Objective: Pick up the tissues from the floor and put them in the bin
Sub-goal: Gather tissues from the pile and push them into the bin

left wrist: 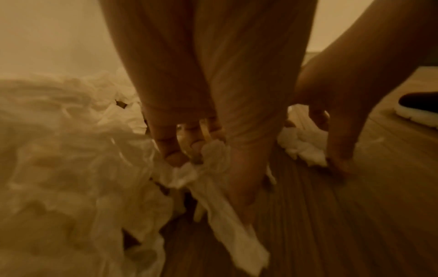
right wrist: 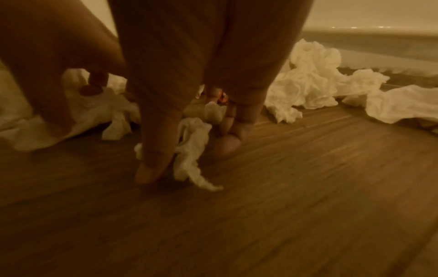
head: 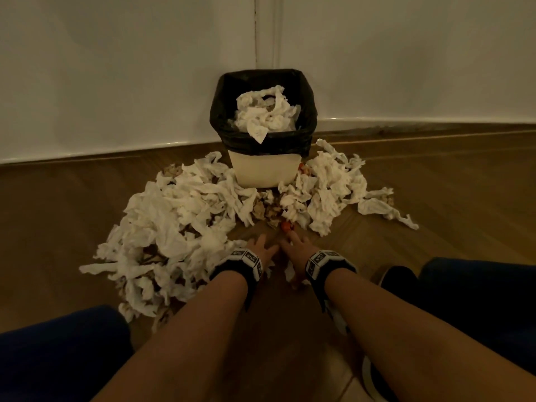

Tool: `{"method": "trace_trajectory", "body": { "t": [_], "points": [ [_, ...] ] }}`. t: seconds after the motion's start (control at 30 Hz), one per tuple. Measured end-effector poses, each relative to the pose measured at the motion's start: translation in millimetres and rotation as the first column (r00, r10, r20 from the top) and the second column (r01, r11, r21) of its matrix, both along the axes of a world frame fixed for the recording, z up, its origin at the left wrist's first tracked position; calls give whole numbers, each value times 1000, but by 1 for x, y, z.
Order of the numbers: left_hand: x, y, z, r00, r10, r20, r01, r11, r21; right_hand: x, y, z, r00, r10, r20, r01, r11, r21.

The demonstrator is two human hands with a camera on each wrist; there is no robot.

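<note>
A cream bin (head: 262,172) with a black liner stands in the wall corner, heaped with white tissues (head: 265,111). Crumpled tissues lie around it, a big pile (head: 174,221) on the left and a smaller one (head: 327,184) on the right. Both hands are down at the floor in front of the bin, side by side. My left hand (head: 261,248) (left wrist: 201,168) grips a tissue (left wrist: 213,153) at the big pile's edge, and a strip of it trails down. My right hand (head: 294,246) (right wrist: 187,159) pinches a small tissue (right wrist: 193,135) between thumb and fingers just above the floor.
Small red and brown scraps (head: 286,226) lie among the tissues in front of the bin. Dark-clad knees (head: 58,352) frame the arms on both sides, and a dark shoe (head: 397,274) with a white sole is at the right. The floor is wood, with white walls behind.
</note>
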State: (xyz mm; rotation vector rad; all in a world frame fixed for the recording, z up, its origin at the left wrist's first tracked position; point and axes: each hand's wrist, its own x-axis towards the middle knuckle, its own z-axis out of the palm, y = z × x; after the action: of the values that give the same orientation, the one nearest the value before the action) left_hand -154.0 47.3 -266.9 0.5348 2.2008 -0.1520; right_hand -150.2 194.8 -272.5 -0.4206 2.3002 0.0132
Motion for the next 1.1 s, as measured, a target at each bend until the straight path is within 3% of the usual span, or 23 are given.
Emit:
{"method": "trace_trajectory", "body": {
  "t": [0.13, 0.3, 0.43, 0.53, 0.63, 0.7, 0.83, 0.97, 1.1],
  "points": [
    [3, 0, 5, 999, 32, 36, -33, 999, 25, 6, 5, 0, 998, -62, 4, 62, 997, -48],
    [5, -1, 9, 993, 109, -33, -104, 985, 139, 12, 3, 9, 991, -137, 4, 136, 975, -174],
    [-1, -4, 13, 998, -2, 67, -4, 996, 89, 14, 0, 14, 989, -148, -12, 145, 980, -139],
    [0, -4, 11, 1000, 27, 8, -28, 987, 159, 7, -1, 19, 984, -179, 4, 178, 981, -82],
    [1, -4, 10, 995, 76, -66, -60, 973, 223, 0, 4, 20, 947, -320, 27, 321, 942, -100],
    [-2, -3, 15, 990, 118, -82, -93, 961, 262, -2, 9, 17, 880, -471, 68, 475, 864, -168],
    [-9, 0, 20, 965, 250, -72, -213, 917, 337, -4, 16, 9, 651, -718, 248, 751, 562, -347],
    [-8, 3, 19, 950, 280, -136, -217, 909, 356, -2, 15, 7, 457, -817, 351, 865, 317, -389],
    [-8, 0, 22, 969, 174, -178, -119, 952, 281, 2, 13, 5, 250, -846, 471, 923, 62, -379]
  ]
}}
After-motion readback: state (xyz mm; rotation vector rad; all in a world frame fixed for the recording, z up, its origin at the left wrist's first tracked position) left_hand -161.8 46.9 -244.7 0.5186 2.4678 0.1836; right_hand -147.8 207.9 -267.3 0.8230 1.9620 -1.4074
